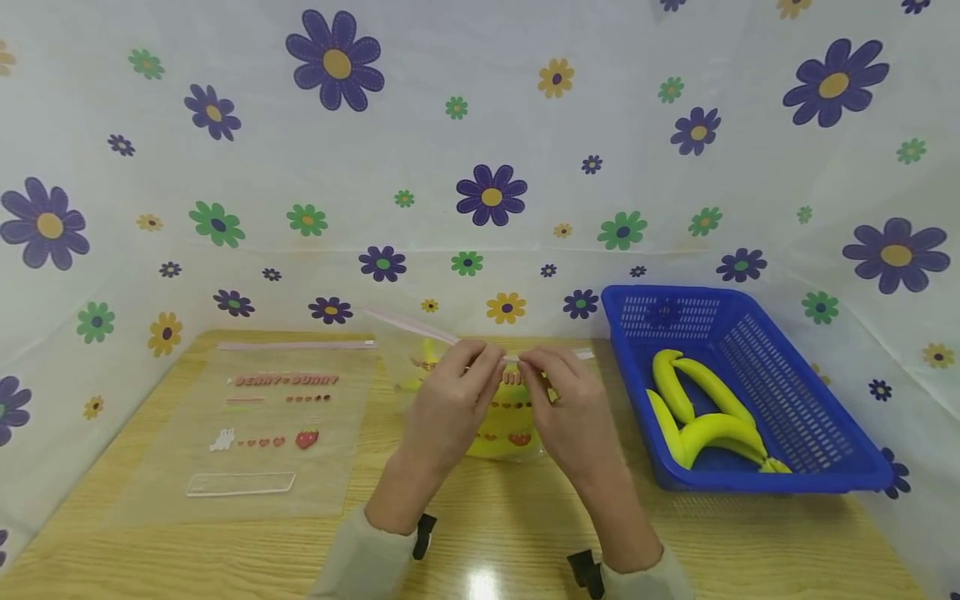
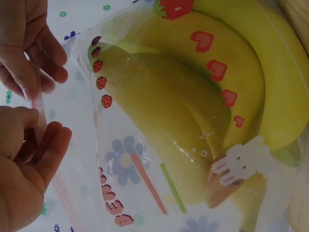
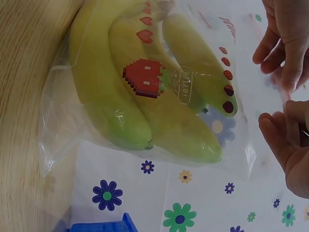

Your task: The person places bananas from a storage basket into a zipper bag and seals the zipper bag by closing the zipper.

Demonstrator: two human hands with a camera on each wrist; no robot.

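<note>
A clear printed zip bag with several yellow bananas inside hangs between my two hands above the wooden table. My left hand pinches its pink zip strip between thumb and fingers. Close to its right, my right hand pinches the same strip. Both wrist views show the two sets of fingertips a small gap apart along the strip. A red strawberry print and hearts lie over the bananas on the bag's front. In the head view, my hands cover part of the bag.
Flat on the wooden table at the left lies another clear zip bag with a pink top strip. A blue plastic basket stands at the right, holding loose bananas. Behind hangs a flower-printed white cloth.
</note>
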